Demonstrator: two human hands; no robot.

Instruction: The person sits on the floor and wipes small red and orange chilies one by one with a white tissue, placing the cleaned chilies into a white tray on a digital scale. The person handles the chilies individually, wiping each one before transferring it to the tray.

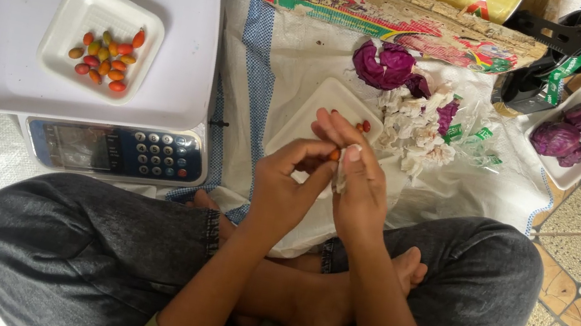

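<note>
From the head view, a person sits cross-legged on a white sack (260,62) spread over the floor. The left hand (285,186) and right hand (359,191) meet just in front of a white tray (319,112); the left fingertips pinch a small orange fruit (335,154), and the right hand grips a scrap of white tissue (340,180) against it. One red fruit (366,126) lies on the tray. Left of the tray stands a scale (94,33) carrying a smaller tray of fruits (106,55). Right of the tray lie crumpled tissues (416,129) and purple cabbage (383,64).
</note>
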